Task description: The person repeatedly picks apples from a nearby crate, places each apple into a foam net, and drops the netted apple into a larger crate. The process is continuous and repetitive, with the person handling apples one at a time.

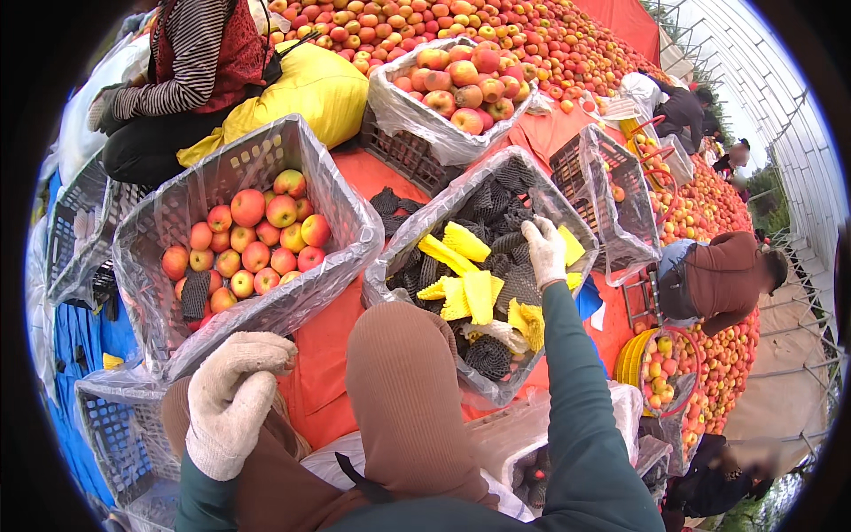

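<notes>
My right hand [543, 251], in a white work glove, reaches into a plastic-lined crate [496, 168] of black and yellow foam net sleeves [467, 284]; its fingers rest on the black nets, and I cannot tell whether they grip one. My left hand [232, 395], also gloved, hangs with curled fingers over my left knee, holding nothing visible. Beyond it stands a lined grey crate [177, 208] partly filled with red-yellow apples [257, 239], one black net lying among them.
Another lined crate heaped with apples [461, 84] stands behind. A huge apple pile [496, 27] covers an orange sheet [372, 173]. A person in a striped sleeve [177, 71] sits at left by a yellow sack [310, 89]. Other people [718, 279] work at right.
</notes>
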